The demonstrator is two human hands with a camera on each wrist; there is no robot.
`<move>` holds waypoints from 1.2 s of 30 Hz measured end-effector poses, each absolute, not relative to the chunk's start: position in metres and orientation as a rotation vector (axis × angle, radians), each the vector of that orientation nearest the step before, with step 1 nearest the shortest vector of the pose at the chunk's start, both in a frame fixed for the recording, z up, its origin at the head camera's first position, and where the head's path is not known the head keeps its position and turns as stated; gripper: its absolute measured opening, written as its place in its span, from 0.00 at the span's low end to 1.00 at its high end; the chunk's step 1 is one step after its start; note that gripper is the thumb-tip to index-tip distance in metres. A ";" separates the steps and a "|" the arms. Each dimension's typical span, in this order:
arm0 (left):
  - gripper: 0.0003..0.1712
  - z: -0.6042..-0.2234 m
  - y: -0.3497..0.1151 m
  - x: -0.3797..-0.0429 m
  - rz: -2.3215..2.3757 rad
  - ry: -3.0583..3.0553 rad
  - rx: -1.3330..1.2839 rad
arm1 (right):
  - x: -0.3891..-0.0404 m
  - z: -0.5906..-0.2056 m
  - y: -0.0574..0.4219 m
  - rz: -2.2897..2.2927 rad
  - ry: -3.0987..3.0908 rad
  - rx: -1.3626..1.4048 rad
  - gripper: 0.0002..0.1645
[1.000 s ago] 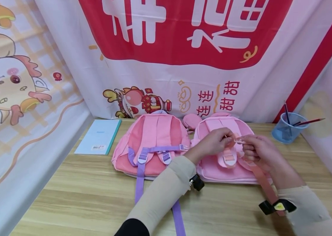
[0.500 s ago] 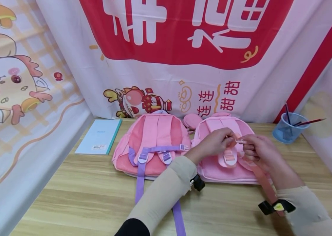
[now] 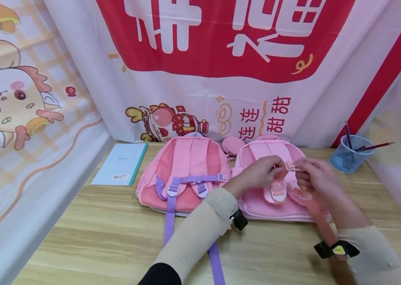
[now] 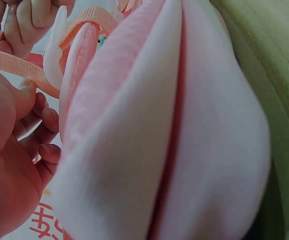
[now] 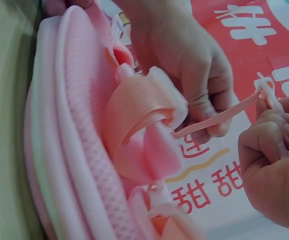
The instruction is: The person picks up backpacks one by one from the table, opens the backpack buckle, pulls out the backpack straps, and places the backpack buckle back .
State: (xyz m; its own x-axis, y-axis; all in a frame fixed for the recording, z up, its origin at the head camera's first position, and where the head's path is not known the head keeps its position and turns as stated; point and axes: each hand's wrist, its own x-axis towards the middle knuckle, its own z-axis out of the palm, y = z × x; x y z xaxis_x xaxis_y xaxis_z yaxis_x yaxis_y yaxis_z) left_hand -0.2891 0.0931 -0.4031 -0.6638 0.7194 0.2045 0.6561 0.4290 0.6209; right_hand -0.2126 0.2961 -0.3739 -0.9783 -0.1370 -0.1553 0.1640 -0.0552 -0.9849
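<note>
A pink backpack (image 3: pixel 257 209) lies back panel up on the table, with peach straps and pale strap adjusters. Above it, my left hand (image 3: pixel 262 171) pinches a thin peach webbing strap (image 4: pixel 22 70) between thumb and fingers. My right hand (image 3: pixel 316 178) grips a small pale buckle (image 3: pixel 292 166) at the strap's end. In the right wrist view the strap runs taut between both hands, and fingers partly hide the buckle (image 5: pixel 268 92). A wider peach strap (image 3: pixel 319 221) hangs from the bag toward the table's front.
Left of this bag lies another pink backpack (image 3: pixel 182 198) with purple straps (image 3: pixel 169 225). A round pink pouch (image 3: pixel 232 145) sits between them. A light blue notebook (image 3: pixel 119 164) is at the back left, a blue mesh pencil cup (image 3: pixel 350 156) at the back right.
The buckle has turned, showing more of its face and the webbing through it. My right hand's fingers have shifted slightly upward; the left hand stays nearly still.
</note>
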 end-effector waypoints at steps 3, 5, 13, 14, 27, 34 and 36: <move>0.06 -0.403 0.093 -0.289 1.026 2.595 1.214 | -0.211 -0.369 0.297 -2.204 1.945 0.008 0.18; 0.06 -0.403 0.093 -0.290 0.989 2.611 1.193 | -0.210 -0.367 0.297 -2.254 1.873 -0.014 0.19; 0.06 -0.402 0.095 -0.290 0.902 2.614 1.207 | -0.206 -0.363 0.298 -2.284 1.745 -0.057 0.18; 0.07 -0.402 0.095 -0.290 0.899 2.613 1.212 | -0.206 -0.363 0.298 -2.282 1.728 -0.051 0.18; 0.05 -0.407 0.090 -0.293 0.955 2.587 1.233 | -0.202 -0.359 0.299 -2.259 1.709 0.016 0.15; 0.09 -0.400 0.078 -0.289 1.224 2.482 1.251 | -0.201 -0.358 0.301 -2.242 1.768 -0.019 0.18; 0.11 -0.394 0.076 -0.287 1.334 2.423 1.267 | -0.201 -0.359 0.302 -2.247 1.760 -0.047 0.19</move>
State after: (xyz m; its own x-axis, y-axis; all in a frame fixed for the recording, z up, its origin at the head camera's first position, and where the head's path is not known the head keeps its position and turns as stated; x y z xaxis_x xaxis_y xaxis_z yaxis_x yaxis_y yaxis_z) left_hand -0.2870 0.0758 -0.3942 -0.6488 0.7054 0.2855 0.6185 0.2702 0.7379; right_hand -0.2006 0.3021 -0.3592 -0.9586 -0.2426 -0.1491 0.2029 -0.2147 -0.9554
